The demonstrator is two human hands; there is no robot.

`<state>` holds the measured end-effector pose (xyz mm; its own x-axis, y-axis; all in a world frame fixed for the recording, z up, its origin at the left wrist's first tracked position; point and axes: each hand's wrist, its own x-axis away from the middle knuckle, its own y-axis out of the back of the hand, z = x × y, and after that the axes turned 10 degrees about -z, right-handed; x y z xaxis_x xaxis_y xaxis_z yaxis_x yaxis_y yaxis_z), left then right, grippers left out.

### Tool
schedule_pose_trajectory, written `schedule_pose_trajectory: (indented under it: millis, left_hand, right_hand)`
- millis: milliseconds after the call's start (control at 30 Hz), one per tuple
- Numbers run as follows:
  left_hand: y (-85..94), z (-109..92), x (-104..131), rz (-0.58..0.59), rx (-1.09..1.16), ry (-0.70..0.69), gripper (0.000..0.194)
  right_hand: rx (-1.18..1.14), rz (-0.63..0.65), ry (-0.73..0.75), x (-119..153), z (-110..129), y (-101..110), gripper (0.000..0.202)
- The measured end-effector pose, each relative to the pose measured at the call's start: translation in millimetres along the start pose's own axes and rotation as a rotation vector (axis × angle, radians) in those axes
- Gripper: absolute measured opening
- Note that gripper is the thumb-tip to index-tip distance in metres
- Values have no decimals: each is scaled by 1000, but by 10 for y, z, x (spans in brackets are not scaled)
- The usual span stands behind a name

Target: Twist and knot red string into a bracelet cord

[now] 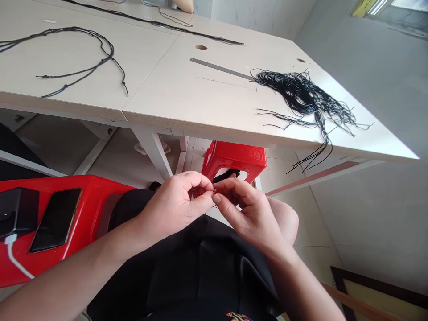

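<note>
Above my lap, my left hand (182, 196) and my right hand (245, 207) meet fingertip to fingertip. Thumb and fingers of each hand are pinched together. Between them shows a tiny bit of red and a short dark thread end, too small to make out clearly. On the table's right part lies a tangled bundle of black cords (301, 96), some ends hanging over the front edge. A thin metal ruler (220, 69) reaches under that bundle. Braided black cords (109, 51) curve across the table's left part, and a long black cord bunch (150, 22) runs along the back.
The pale table (187, 104) spans the view ahead of my hands. A red stool (234, 154) stands beneath its edge. On a red seat (90, 196) at my left lie a phone (56, 219) and a black box (20, 211) with a white cable (15, 258).
</note>
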<state>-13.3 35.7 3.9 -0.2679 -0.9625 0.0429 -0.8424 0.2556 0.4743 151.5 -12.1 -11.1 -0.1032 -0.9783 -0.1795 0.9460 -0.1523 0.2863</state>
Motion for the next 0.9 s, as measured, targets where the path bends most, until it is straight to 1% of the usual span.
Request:
schedule_pose_trajectory:
  millis: [67, 200, 300, 367, 400, 467, 533, 600, 667, 767, 833, 900]
  left_hand:
    - [6, -21, -6, -22, -51, -56, 10]
    - [89, -50, -53, 23, -20, -54, 14]
    - [243, -65, -163, -8, -27, -62, 18]
    - [390, -92, -313, -48, -69, -53, 22]
    - [474, -117, -420, -70, -105, -51, 24]
    - [654, -192, -697, -138, -200, -106, 26]
    - [835, -294, -1045, -224, -284, -168, 24]
    - [990, -395, -1426, -320, -323, -232, 22]
    - [1089, -459, -1795, -378, -304, -225, 19]
    - [1118, -444, -2236, -401, -302, -183, 17]
    - [1086, -372, -2430, -390, -286, -162, 19]
    - [1053, -282, -2554, -379, -266, -152, 18]
  right_hand:
    - [34, -7, -21, -21, -5, -3, 7]
    - [176, -32, 6, -93, -13, 32, 8]
    - [275, -25, 74, -234, 20, 134, 9]
    - [325, -46, 99, -421, 74, 242, 10]
    - [348, -68, 106, -550, 112, 304, 10]
    - [388, -129, 97, -875, 212, 432, 11]
    - [422, -168, 72, -1267, 329, 552, 11]
    - [495, -236, -24, -1680, 424, 647, 9]
    - [521, -274, -57, -2064, 453, 707, 10]
    - [551, -271, -140, -2503, 337, 715, 16]
    - [580, -268, -174, -2679, 185, 679, 19]
    - [612, -269, -180, -2771, 28, 638, 22]
